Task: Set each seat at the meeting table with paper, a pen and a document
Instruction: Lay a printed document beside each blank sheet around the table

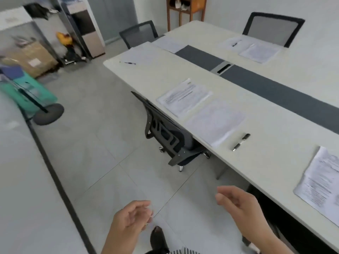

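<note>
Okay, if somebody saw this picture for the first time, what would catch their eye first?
Most likely the long pale meeting table running up the right side, with a dark strip down its middle. Next, the set place by the tucked-in chair: a printed document, a paper sheet and a pen in a row along the near edge. The left hand and right hand hang empty at the bottom, loosely curled.

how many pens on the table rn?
3: black-and-silver pen beside the near printed papers; slim dark pen at the white table's far-left end; short dark pen on the far-side sheets. More may lie off-frame right.
</note>
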`<state>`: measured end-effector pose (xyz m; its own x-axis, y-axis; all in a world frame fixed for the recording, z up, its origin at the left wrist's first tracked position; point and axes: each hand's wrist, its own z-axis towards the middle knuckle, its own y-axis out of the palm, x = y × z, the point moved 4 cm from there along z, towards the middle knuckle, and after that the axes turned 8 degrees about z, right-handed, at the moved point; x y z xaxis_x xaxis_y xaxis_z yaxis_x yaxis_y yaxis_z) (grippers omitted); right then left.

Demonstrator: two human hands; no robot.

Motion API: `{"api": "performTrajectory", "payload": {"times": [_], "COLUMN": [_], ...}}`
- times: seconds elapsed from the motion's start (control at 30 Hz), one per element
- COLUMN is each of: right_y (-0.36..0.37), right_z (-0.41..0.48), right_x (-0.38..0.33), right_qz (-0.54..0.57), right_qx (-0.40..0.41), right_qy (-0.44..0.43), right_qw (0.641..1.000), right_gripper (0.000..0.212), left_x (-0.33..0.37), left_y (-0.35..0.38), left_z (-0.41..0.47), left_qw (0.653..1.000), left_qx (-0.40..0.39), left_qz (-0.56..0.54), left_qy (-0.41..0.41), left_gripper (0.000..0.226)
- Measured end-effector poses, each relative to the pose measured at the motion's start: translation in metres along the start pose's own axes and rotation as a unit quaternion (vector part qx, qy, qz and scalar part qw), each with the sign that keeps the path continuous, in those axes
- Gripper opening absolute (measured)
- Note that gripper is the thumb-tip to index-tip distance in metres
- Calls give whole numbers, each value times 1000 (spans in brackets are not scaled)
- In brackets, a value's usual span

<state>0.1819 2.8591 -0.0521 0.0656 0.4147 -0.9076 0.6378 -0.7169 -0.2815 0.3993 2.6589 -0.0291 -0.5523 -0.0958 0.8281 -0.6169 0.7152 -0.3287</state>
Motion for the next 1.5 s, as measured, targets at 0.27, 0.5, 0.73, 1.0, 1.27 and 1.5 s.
{"api": "performTrajectory", "payload": {"times": [0.27,0.5,0.73,1.0,1.27,1.5], "right_y": [72,62,56,63,99,124], "right_z": [70,161,266,354,412,445], "right_x": [-67,-82,-125,-164,-167,-160], "right_qz": [39,60,77,74,96,84], "right_qx": [31,112,142,169,279,328], "right_qy": [-26,-3,11,41,132,208], "right_qw": [998,992,987,982,946,918], "right_gripper": [14,15,16,13,14,12], "left_x": [31,87,182,232,286,296], "left_y": [-100,-90,-85,-84,-74,-14], "left_z": [99,215,324,428,567,650], "left_qw": [1000,998,990,982,943,873], "left_qx": [7,-39,-87,-148,-279,-343], "left_qz": [24,25,67,83,148,298], "left_qy": [18,40,92,86,104,177], "left_gripper": [14,9,16,11,12,12]}}
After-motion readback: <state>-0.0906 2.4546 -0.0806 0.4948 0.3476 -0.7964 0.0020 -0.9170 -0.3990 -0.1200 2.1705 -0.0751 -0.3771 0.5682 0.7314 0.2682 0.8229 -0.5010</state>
